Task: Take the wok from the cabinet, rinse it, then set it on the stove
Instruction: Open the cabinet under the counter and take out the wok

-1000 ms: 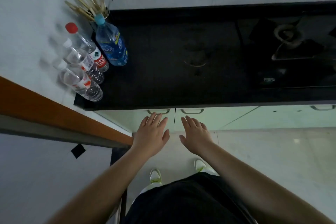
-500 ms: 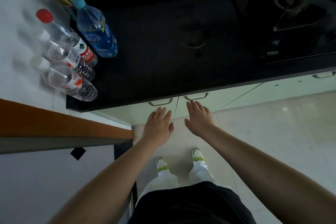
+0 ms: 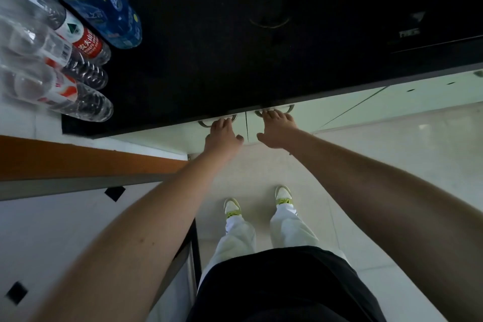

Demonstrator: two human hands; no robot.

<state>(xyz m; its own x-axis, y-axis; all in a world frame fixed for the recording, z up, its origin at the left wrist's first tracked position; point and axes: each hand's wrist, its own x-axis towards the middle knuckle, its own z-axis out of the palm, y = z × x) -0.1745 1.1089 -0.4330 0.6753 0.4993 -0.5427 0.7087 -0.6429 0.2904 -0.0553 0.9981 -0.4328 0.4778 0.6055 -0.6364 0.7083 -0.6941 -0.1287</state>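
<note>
Far to my left hand's left, clear bottles (image 3: 52, 78) and a blue bottle (image 3: 104, 5) stand on the black counter (image 3: 209, 47). My left hand (image 3: 222, 136) reaches the left handle (image 3: 209, 123) of the cabinet (image 3: 339, 110), fingers hooked over it under the counter lip. Just beside it, across the door seam, my right hand (image 3: 277, 128) has its fingers curled onto the right handle (image 3: 287, 108). The lip hides the fingertips, so how tight either grip is I cannot tell. Both doors are closed; the wok is not visible. Up and right of my right hand is the stove (image 3: 431, 8). My shoes (image 3: 232, 206) stand on the floor behind both hands.
</note>
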